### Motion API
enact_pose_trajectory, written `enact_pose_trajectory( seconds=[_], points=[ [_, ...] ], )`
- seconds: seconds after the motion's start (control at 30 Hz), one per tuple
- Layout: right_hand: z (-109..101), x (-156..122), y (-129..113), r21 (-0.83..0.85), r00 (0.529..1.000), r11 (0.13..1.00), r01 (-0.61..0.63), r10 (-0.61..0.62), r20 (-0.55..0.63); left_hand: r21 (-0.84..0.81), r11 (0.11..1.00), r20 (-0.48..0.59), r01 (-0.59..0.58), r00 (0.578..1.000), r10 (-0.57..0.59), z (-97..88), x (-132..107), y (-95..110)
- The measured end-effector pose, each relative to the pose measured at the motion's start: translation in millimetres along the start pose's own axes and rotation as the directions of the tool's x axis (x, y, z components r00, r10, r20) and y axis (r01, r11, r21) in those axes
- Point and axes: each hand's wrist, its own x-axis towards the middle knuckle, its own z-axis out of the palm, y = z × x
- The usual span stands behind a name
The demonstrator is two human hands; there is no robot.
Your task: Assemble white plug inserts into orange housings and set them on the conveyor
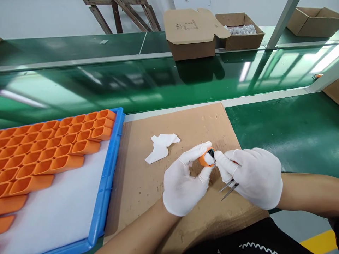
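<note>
Both hands wear white gloves. My left hand is closed around a small orange plastic housing, held above the cardboard sheet. A dark part shows inside the housing's open end, with something white beside it. My right hand has its thumb and fingertips pinched at that dark part, touching the opening. Tucked in the same hand is a pair of tweezers, its two points apart and aimed down to the left. What the right fingertips grip is mostly hidden.
A blue tray with rows of orange housings stands at left. Torn white paper lies on the cardboard sheet. Behind are a brown carton, a box of white pieces and another box.
</note>
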Motion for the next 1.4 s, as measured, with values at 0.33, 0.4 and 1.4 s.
enact_pose_trajectory(
  seconds=[0.33, 0.4, 1.4],
  points=[
    [0.8, 2.4, -1.4, 0.152, 0.997, 0.986, 0.071, -0.071, -0.008, 0.043, 0.998, 0.065, 0.048, 0.997, -0.051, 0.6, -4.0, -1.7],
    [4.5, 1.5, -0.4, 0.170, 0.995, 0.982, 0.083, -0.073, -0.064, 0.009, 0.999, 0.072, 0.053, 0.996, -0.053, 0.0, -4.1, -2.5],
    [30.8, 18.9, 32.3, 0.567, 0.568, -0.073, -0.821, 0.006, 0.823, 0.210, 0.927, 0.207, -0.311, 0.941, 0.268, -9.1, 8.1, -7.8]
  ],
)
